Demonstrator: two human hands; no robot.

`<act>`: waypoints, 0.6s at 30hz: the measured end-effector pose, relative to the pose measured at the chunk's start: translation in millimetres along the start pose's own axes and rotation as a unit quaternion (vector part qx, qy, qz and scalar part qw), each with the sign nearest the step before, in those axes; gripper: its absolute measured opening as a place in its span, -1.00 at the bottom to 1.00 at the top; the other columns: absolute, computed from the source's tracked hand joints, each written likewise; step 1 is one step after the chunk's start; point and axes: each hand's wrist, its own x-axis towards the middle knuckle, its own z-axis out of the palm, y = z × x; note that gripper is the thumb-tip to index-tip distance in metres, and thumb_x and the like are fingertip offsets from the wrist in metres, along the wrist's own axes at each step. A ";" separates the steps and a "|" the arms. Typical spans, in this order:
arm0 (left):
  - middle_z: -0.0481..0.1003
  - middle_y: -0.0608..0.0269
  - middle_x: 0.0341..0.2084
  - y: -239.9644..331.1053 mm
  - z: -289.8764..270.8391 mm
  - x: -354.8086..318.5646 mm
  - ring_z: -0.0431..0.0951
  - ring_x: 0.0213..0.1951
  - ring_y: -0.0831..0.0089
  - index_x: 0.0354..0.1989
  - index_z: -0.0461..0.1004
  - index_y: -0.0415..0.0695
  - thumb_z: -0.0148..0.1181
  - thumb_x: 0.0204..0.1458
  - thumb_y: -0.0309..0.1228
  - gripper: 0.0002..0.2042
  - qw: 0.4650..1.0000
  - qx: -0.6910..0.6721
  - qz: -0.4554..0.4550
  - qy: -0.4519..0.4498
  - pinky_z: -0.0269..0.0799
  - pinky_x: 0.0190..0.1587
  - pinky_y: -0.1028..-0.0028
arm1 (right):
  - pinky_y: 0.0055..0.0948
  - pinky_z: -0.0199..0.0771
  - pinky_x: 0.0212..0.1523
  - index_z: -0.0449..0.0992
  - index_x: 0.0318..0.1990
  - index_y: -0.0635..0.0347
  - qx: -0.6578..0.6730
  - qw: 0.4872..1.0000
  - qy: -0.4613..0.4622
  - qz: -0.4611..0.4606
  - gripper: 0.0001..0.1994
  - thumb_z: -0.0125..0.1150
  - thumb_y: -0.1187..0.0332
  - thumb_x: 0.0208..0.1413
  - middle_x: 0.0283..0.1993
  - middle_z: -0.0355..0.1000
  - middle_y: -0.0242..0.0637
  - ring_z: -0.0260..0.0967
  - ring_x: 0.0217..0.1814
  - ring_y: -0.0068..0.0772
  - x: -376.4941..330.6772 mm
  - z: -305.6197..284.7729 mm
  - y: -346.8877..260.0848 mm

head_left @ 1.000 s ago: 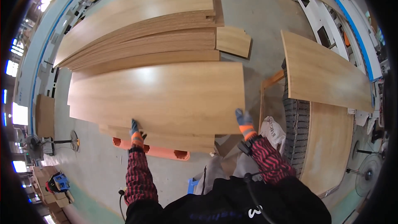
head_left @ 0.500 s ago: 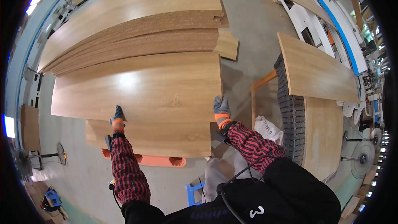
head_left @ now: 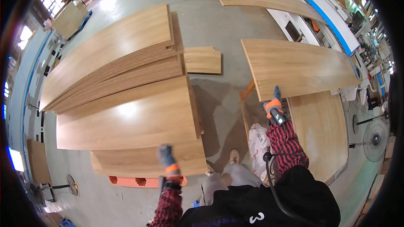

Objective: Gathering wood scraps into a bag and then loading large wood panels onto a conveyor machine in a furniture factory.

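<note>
Board (head_left: 305, 66) at the right hand (head_left: 273, 101) lies lengthwise, left to right.

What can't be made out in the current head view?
All in the head view:
Left hand: blurred; finger positions unclear.
Right hand: any fingers beneath the board at right are hidden by it.
Orange pallet: mostly covered by stacked boards.
White sack: partly behind the right sleeve.
</note>
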 end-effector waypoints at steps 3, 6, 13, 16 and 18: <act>0.41 0.20 -0.26 53.2 135.8 -44.5 0.42 -0.22 0.49 -0.06 0.27 -0.20 -0.05 0.05 -0.39 -0.72 0.938 -0.219 -0.190 -0.189 0.41 -0.25 0.51 | -0.21 0.18 0.06 0.22 0.05 0.01 -0.010 0.999 0.048 -0.012 -0.43 0.23 0.11 -0.15 0.05 0.23 -0.38 0.17 0.06 -0.33 -5.3 -2.6 2.6; 0.27 0.42 -0.65 64.1 240.1 -54.0 0.27 -0.62 0.57 -0.58 0.30 0.00 -0.04 0.05 -0.21 -0.78 0.869 -0.260 -0.254 -0.336 0.26 -0.50 0.56 | -0.28 0.22 0.02 0.21 0.06 0.12 -0.015 0.994 -0.034 0.106 -0.42 0.16 0.06 -0.10 0.04 0.25 -0.37 0.19 0.04 -0.31 -85.2 -18.6 -14.9; 0.44 0.33 -0.36 101.1 282.0 -188.7 0.37 -0.30 0.57 -0.24 0.45 -0.25 0.12 -0.06 -0.17 -0.64 0.879 -0.151 -0.375 -0.254 0.29 -0.21 0.53 | -0.23 0.15 0.09 0.08 0.12 0.18 -0.061 0.981 -0.004 0.185 -0.38 0.06 0.03 -0.03 0.10 0.14 -0.23 0.12 0.09 -0.22 -242.4 -81.2 -63.1; 0.45 0.27 -0.56 122.4 232.3 -178.0 0.38 -0.47 0.57 -0.41 0.50 -0.23 0.14 -0.17 0.01 -0.54 0.880 -0.066 -0.406 -0.238 0.29 -0.43 0.52 | -0.15 0.09 0.11 0.07 0.13 0.06 -0.059 0.969 -0.016 0.241 -0.38 0.05 -0.01 -0.04 0.13 0.11 -0.30 0.04 0.14 -0.22 -270.1 -113.4 -41.2; 0.41 0.42 -0.56 102.6 183.1 -151.1 0.33 -0.50 0.62 -0.47 0.50 -0.20 0.18 -0.13 -0.12 -0.66 0.913 -0.122 -0.355 -0.161 0.28 -0.44 0.56 | -0.14 0.05 0.13 0.06 0.14 0.05 -0.017 0.971 0.001 0.238 -0.38 -0.01 -0.06 -0.03 0.16 0.08 -0.30 0.00 0.16 -0.22 -267.6 -107.8 -43.0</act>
